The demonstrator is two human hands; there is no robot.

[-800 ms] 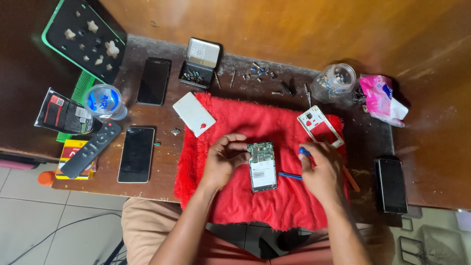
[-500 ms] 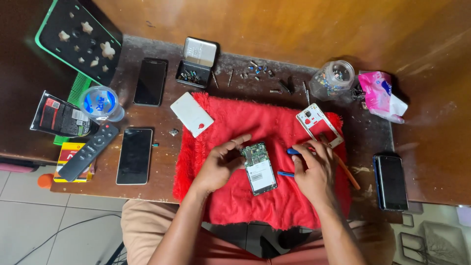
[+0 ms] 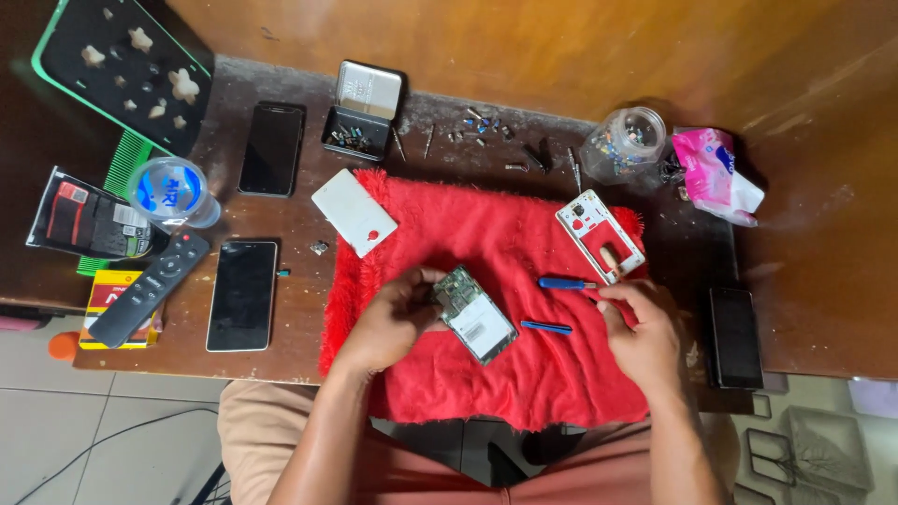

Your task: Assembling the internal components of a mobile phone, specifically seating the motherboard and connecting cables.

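Landmark: our red cloth (image 3: 496, 374) on the desk.
Left hand (image 3: 393, 318): our fingers grip the opened phone (image 3: 475, 314) at mid-cloth.
Right hand (image 3: 641, 332): on the cloth's right edge, fingers curled; whether they hold anything, we cannot tell.
Blue screwdriver (image 3: 564, 282): lying free between phone and right hand.

Head-worn view, straight down, close

Left hand (image 3: 393, 318) curls inward, fingers bent in a pinching grip; right hand (image 3: 641, 332) lies palm-down, fingers loosely bent, forearms near.
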